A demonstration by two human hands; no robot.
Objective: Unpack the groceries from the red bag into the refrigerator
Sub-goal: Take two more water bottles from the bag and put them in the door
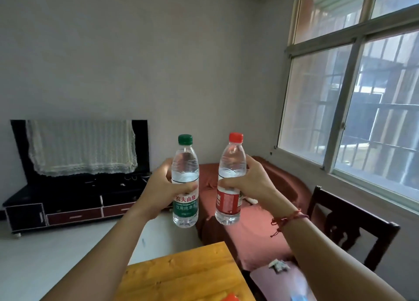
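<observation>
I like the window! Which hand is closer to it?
Right. The right hand, gripping the red-capped bottle, is just left of the window. The left hand, gripping the green-capped bottle, is farther left, toward the TV.

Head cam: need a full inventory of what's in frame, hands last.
green-capped water bottle: 1, clear with green label, held upright at centre
red-capped water bottle: 1, clear with red label, slightly tilted, just right of the first
wooden table: 1, yellow-orange, bottom centre
television: 1, black, left on the stand
lace cloth: 1, cream, draped over the television
TV stand: 1, black with dark red drawers, left
couch: 1, red-brown cover, under the window
chair: 1, dark wood, right
window: 1, pale frame, barred, right wall
string bracelet: 1, red, right wrist
left hand: grips the green-capped bottle
right hand: grips the red-capped bottle
</observation>
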